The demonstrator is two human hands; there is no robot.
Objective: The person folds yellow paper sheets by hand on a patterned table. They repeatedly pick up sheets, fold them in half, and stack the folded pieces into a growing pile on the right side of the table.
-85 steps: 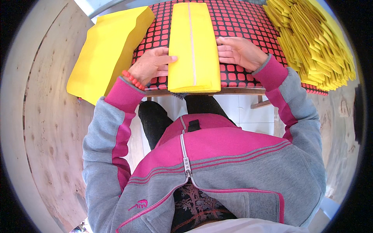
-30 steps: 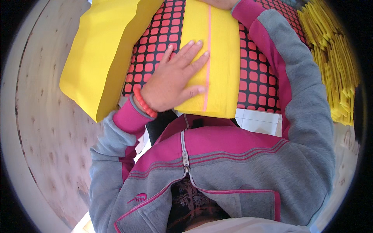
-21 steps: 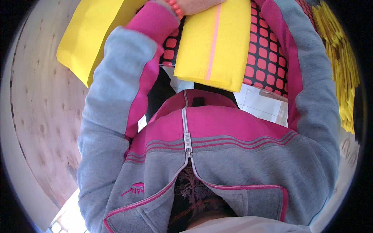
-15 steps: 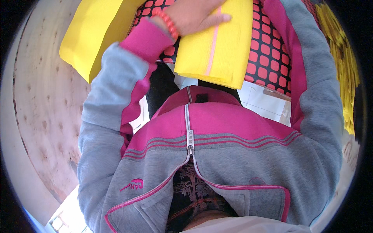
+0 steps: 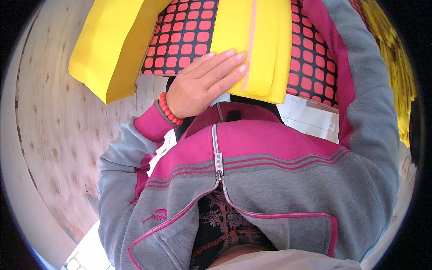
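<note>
My left hand, with a red bead bracelet at the wrist, lies flat with its fingers stretched out. Its fingertips rest on the near left part of a yellow fabric-like piece, which looks folded or stacked and has a pale pink stripe running along it. This piece lies on a surface covered in red squares on black, and its near end hangs slightly over the edge toward me. My right arm reaches up along the right side; its hand lies beyond the upper edge of the picture.
At the upper left stands a large yellow folded sheet or stack. Many yellow strips or layered pieces hang in a pile at the far right. A pale wooden board spans the left side. White floor tiles show below the patterned surface.
My left hand has drawn back toward me, from higher on the yellow piece to its near left edge. The yellow piece has hardly moved, and my right arm stays about where it was.
</note>
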